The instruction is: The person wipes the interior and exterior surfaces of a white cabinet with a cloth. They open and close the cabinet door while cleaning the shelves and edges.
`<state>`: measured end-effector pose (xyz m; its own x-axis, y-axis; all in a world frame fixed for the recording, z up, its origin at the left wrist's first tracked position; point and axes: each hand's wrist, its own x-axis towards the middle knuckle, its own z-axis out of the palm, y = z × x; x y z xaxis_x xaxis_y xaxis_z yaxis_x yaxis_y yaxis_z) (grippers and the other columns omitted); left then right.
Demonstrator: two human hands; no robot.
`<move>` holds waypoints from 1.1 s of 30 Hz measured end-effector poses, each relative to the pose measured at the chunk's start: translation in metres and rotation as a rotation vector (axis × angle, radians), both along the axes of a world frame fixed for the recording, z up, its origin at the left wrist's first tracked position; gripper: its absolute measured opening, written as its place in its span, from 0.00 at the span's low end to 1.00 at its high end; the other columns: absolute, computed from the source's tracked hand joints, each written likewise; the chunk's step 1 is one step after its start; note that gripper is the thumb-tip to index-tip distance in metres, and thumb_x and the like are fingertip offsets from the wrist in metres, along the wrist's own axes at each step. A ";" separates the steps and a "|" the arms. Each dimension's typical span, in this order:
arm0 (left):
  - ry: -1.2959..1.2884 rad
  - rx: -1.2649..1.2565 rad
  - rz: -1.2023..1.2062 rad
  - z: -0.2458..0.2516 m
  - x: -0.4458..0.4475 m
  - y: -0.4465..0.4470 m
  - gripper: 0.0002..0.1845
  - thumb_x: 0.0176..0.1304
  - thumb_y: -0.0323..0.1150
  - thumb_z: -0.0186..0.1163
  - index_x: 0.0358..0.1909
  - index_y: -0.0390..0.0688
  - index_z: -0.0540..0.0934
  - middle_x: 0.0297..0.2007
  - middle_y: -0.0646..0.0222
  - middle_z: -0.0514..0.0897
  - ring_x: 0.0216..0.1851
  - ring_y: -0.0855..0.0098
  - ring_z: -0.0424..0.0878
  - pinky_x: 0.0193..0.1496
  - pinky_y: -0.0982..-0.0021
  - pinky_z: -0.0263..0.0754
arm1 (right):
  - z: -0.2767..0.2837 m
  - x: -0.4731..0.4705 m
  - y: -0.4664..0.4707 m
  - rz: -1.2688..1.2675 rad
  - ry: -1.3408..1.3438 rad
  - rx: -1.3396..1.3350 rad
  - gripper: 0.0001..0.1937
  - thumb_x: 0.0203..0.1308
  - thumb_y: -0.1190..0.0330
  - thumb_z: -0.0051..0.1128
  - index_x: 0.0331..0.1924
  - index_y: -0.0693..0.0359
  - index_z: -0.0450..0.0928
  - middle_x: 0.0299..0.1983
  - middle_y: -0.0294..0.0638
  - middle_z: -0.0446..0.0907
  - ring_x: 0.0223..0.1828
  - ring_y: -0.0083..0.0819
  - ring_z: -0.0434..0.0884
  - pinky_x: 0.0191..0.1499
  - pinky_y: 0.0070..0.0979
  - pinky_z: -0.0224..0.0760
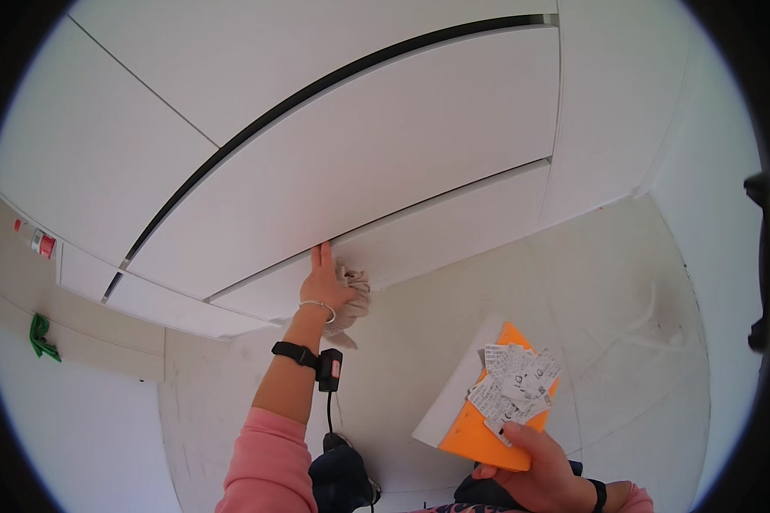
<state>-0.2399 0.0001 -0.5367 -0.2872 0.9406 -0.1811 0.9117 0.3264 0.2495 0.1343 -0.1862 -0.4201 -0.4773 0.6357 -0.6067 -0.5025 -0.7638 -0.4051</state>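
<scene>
My left hand (326, 282) has a crumpled beige cloth (357, 301) tucked under its thumb and palm. Two of its fingers reach up to the narrow gap along the top of the lower white panel (449, 218). A silver bangle and a black strap with a small black device (329, 370) are on that wrist and forearm. In my right hand (542, 468) is an orange-and-white folded sheet or folder (471, 429). Several printed paper labels (520, 383) lie fanned on it, pinned by my thumb. Most of the cloth's far side is hidden by my hand.
White cabinet fronts (385, 128) with a dark recessed groove (333, 77) rise before me. A plastic bottle (42, 243) and a green cloth-like item (42, 336) are at the left. Pale scuffed floor (436, 308) meets a white wall (699, 147) on the right. My shoes are below.
</scene>
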 end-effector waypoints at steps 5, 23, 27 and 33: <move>-0.002 0.065 -0.033 0.001 -0.002 0.015 0.64 0.29 0.37 0.74 0.72 0.42 0.48 0.71 0.51 0.47 0.62 0.52 0.68 0.55 0.61 0.74 | -0.001 0.003 0.001 -0.015 0.076 -0.104 0.17 0.67 0.62 0.50 0.54 0.62 0.68 0.41 0.39 0.78 0.33 0.26 0.77 0.37 0.24 0.73; 0.040 -0.123 -0.212 0.027 0.004 -0.103 0.57 0.35 0.36 0.69 0.71 0.49 0.49 0.68 0.52 0.54 0.53 0.49 0.75 0.52 0.58 0.75 | -0.026 -0.019 0.006 -0.155 0.068 0.100 0.19 0.64 0.71 0.48 0.57 0.68 0.64 0.50 0.48 0.76 0.45 0.38 0.80 0.35 0.34 0.80; 0.029 -0.244 -0.282 0.053 0.055 -0.162 0.51 0.40 0.35 0.67 0.70 0.52 0.54 0.65 0.57 0.59 0.50 0.53 0.77 0.50 0.58 0.75 | -0.017 0.006 0.022 0.177 0.011 0.363 0.20 0.63 0.72 0.50 0.58 0.68 0.63 0.50 0.48 0.76 0.44 0.36 0.80 0.36 0.33 0.80; -0.065 -0.547 -0.361 0.107 -0.021 -0.260 0.29 0.41 0.39 0.66 0.52 0.52 0.80 0.51 0.59 0.77 0.48 0.56 0.78 0.53 0.63 0.73 | 0.007 -0.081 0.044 0.590 -0.151 0.838 0.27 0.62 0.69 0.53 0.61 0.69 0.56 0.48 0.48 0.77 0.40 0.33 0.82 0.31 0.28 0.81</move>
<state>-0.2609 -0.2601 -0.4297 0.0567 0.7434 -0.6664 0.9764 0.0981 0.1924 0.0530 -0.1424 -0.4134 -0.8057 0.5710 -0.1572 -0.0391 -0.3162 -0.9479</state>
